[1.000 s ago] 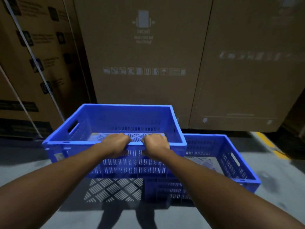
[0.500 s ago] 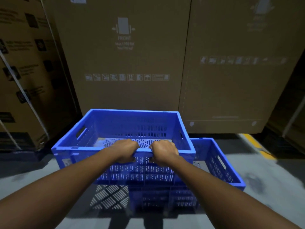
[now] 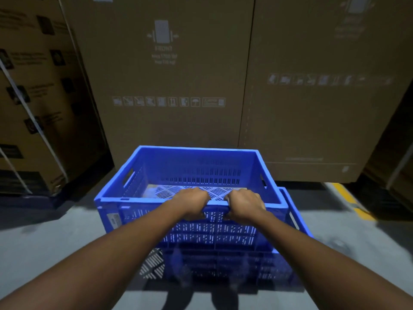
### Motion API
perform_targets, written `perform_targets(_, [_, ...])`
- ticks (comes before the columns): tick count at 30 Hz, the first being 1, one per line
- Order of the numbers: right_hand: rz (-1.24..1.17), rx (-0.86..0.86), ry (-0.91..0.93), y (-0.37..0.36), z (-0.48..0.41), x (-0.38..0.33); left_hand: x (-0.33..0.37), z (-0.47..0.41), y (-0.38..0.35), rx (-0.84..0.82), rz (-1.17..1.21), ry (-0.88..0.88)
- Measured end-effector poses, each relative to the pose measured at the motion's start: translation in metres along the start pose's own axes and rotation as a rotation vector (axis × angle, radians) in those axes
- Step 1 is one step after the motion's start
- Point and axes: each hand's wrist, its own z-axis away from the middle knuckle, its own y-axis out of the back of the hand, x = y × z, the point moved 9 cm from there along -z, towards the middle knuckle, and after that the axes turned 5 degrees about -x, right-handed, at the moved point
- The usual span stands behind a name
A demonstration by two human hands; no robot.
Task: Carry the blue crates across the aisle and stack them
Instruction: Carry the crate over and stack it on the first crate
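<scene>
I hold an empty blue slotted crate (image 3: 196,168) by its near long rim. My left hand (image 3: 192,203) and my right hand (image 3: 244,204) grip that rim side by side, fingers curled over the edge. The crate hangs above a second blue crate (image 3: 295,218) that stands on the floor; only the lower crate's right rim and its dim near wall (image 3: 234,267) show. The held crate sits slightly left of the lower one. Whether the two touch I cannot tell.
Tall brown cardboard boxes (image 3: 174,74) form a wall just behind the crates. Strapped cartons on a dark pallet (image 3: 33,108) stand at the left. A yellow floor line (image 3: 350,202) runs at the right on the grey concrete floor (image 3: 55,231).
The held crate has moved right, over the floor crate, which is now nearly covered by it. The cardboard wall is nearer. Both hands keep the same grip.
</scene>
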Motion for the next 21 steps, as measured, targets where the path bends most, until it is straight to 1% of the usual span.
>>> perform_targets(13, [-0.001, 0.017, -0.031, -0.002, 0.012, 0.061, 0.053, -0.031, 0.008, -0.01, 0.019, 0.01])
perform_targets(21, [0.02, -0.008, -0.044, -0.004, 0.02, 0.095, 0.083, -0.046, 0.01, -0.005, 0.027, 0.007])
